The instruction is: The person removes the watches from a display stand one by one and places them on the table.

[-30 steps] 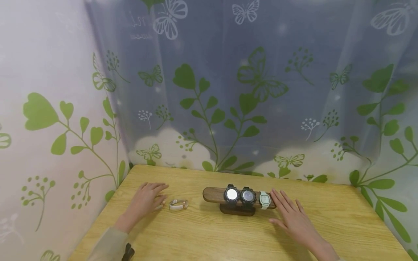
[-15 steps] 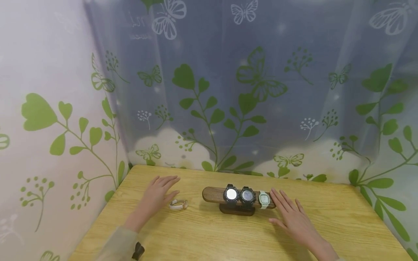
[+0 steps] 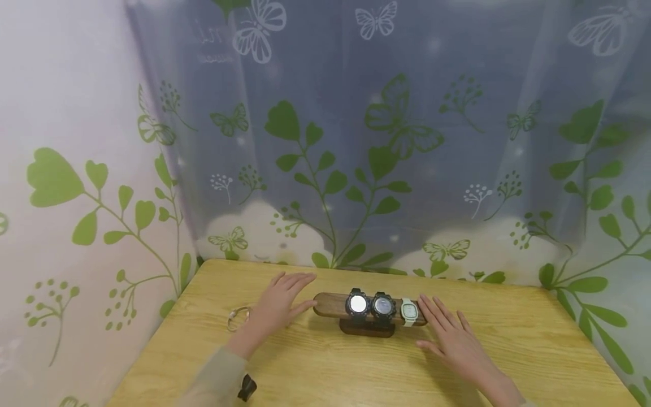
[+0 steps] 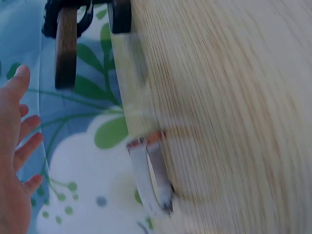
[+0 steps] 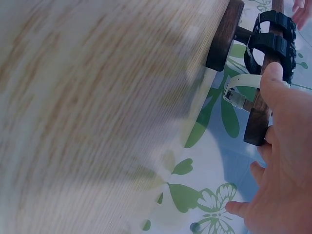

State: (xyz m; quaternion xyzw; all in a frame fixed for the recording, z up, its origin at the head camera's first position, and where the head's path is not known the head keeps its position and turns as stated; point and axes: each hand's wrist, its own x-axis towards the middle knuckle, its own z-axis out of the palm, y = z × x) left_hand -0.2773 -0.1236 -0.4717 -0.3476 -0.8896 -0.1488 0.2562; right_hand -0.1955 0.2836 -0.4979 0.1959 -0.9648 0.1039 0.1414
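A dark wooden watch stand (image 3: 330, 305) on a low base stands mid-table, bearing two black watches (image 3: 357, 304) and a pale green watch (image 3: 409, 311) towards its right end. My left hand (image 3: 277, 302) is beside the stand's left end with fingers extended; whether the thumb touches it, I cannot tell. My right hand (image 3: 463, 347) lies against the other end, its straight fingers by the wood, also seen in the right wrist view. A watch with a pale strap (image 3: 238, 318) sits on the table behind my left wrist. In the left wrist view a white-strapped watch (image 4: 151, 170) appears blurred.
The yellow wooden table (image 3: 366, 373) ends at a hanging cloth (image 3: 356, 226) printed with leaves and butterflies, which also lines both sides. A small black object (image 3: 247, 388) shows at my left sleeve.
My left hand has moved right, from over the pale-strapped watches to the stand's left end; one watch is uncovered, another is now hidden behind the hand. My right hand stays put.
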